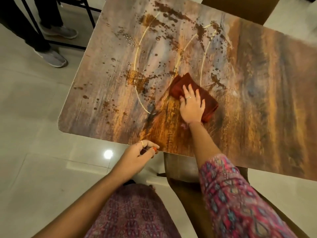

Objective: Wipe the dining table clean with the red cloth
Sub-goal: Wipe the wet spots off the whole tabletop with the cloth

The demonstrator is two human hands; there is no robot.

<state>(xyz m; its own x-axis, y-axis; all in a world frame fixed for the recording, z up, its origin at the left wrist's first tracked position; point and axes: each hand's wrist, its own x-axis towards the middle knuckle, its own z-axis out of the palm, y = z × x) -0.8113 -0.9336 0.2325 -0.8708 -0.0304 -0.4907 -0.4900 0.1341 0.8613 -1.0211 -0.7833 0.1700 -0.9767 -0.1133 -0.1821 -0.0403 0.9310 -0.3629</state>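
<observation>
The dining table (257, 100) has a streaked brown and grey patterned top with thin pale curved lines. Dark brown spots and droplets (154, 28) lie scattered over its far and left parts. A folded red cloth (178, 85) lies near the middle of the top. My right hand (192, 105) presses flat on the cloth with fingers spread, covering its near half. A smeared wet streak (164, 121) runs from the cloth toward the near edge. My left hand (139, 155) rests at the table's near edge, fingers curled against it.
A dark chair (181, 179) stands tucked under the near edge, right in front of me. Another chair back (240, 9) shows at the far side. A person's legs and grey shoes (51, 57) stand on the pale tiled floor at the far left, beside a black metal frame.
</observation>
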